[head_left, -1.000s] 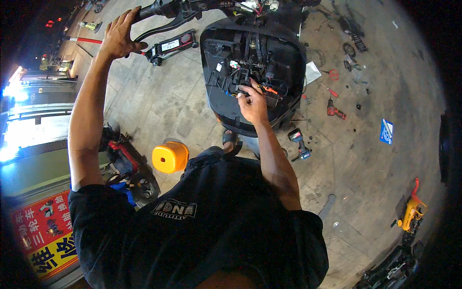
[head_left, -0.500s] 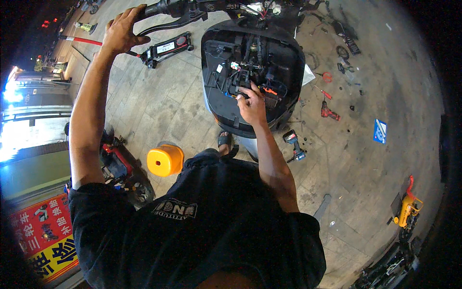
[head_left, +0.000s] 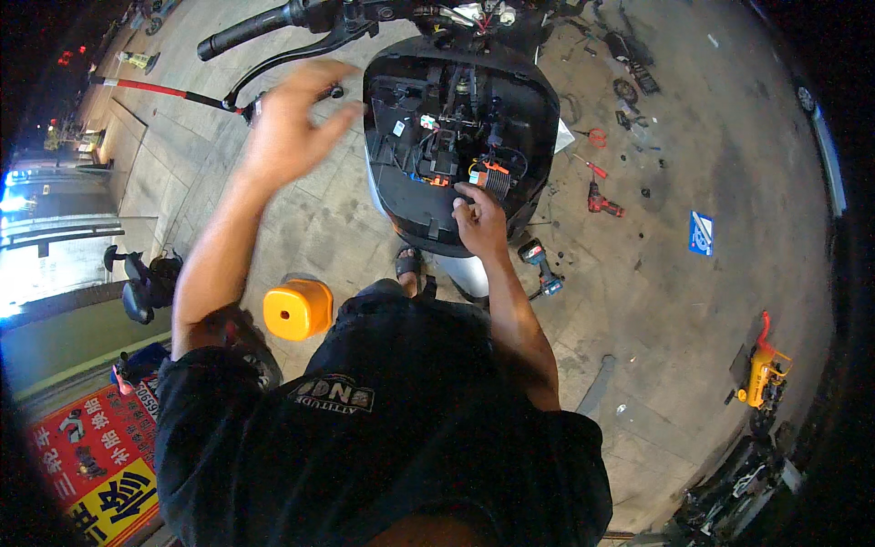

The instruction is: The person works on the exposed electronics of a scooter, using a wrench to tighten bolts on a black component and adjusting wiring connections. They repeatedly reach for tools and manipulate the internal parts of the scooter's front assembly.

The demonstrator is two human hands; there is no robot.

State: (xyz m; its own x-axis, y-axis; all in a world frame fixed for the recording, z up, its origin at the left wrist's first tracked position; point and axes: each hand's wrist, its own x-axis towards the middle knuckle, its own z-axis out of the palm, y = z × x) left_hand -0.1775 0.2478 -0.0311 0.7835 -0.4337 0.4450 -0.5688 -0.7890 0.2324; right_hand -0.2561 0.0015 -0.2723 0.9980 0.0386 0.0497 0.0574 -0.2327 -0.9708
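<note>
My left hand (head_left: 296, 128), blurred by motion, hovers beside the left edge of a scooter's opened front compartment (head_left: 401, 196). Its thumb and fingers are apart, with nothing in them. Beyond it lie the black brake lever (head_left: 273, 60) and handlebar grip (head_left: 241, 32). My right hand (head_left: 483, 223) is over the compartment's near part, index finger and thumb bent with a gap between them; I see nothing held. Just past its fingertips are a black box-shaped part (head_left: 443, 157) with orange connectors (head_left: 434, 180) and a finned module (head_left: 497, 180) with orange wiring.
A yellow stool (head_left: 298, 308) stands left of my legs. On the floor to the right lie a cordless tool (head_left: 544, 267), a red drill (head_left: 603, 201), a screwdriver (head_left: 592, 166) and a blue packet (head_left: 700, 233). A yellow compressor-like machine (head_left: 766, 374) stands farther right.
My left hand has let go of the handlebar grip and come down and right toward the compartment. My right hand has drawn back from the black box-shaped part, showing the orange connectors.
</note>
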